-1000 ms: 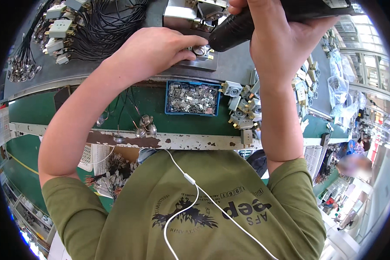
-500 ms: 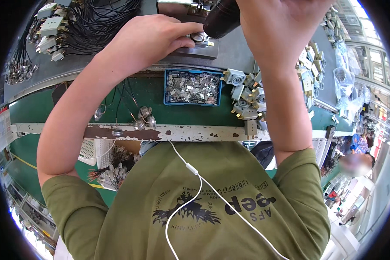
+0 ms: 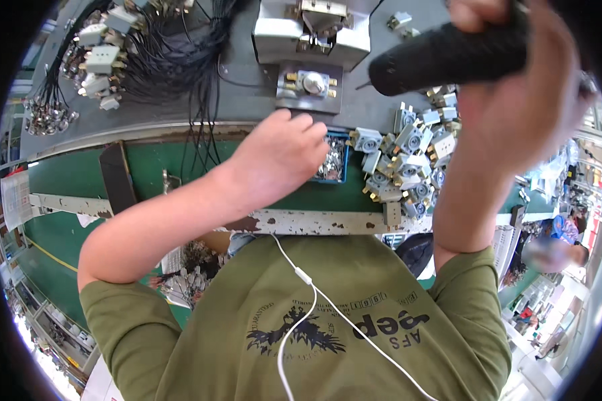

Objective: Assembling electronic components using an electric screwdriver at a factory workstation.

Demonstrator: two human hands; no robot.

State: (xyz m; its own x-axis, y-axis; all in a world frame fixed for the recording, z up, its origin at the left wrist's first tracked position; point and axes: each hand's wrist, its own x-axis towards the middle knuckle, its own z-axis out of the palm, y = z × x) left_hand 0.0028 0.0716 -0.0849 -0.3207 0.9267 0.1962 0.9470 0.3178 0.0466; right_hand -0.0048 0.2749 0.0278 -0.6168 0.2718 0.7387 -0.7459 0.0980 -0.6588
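My left hand (image 3: 282,152) is over the blue bin (image 3: 345,160) of small metal parts. Its fingers are curled, and their tips point down out of sight, so I cannot make out what they may hold. My right hand (image 3: 518,110), partly blurred, grips a black electric screwdriver (image 3: 448,59) whose thin bit points left. Between the hands, farther back, a flat metal fixture block (image 3: 294,102) bears a grey switch-like part with brass terminals and a round silver cap (image 3: 313,83). Neither hand touches it.
Behind the block stands a metal jig (image 3: 274,40). Grey parts with brass terminals (image 3: 408,160) are heaped at the right. Black cables (image 3: 170,60) with grey connectors (image 3: 102,60) lie at the back left. A chipped white rail (image 3: 314,222) runs along the near edge.
My left hand has left the part on the block and come down to the bin. The screwdriver has moved right, away from the block, still in my right hand. The view has shifted.
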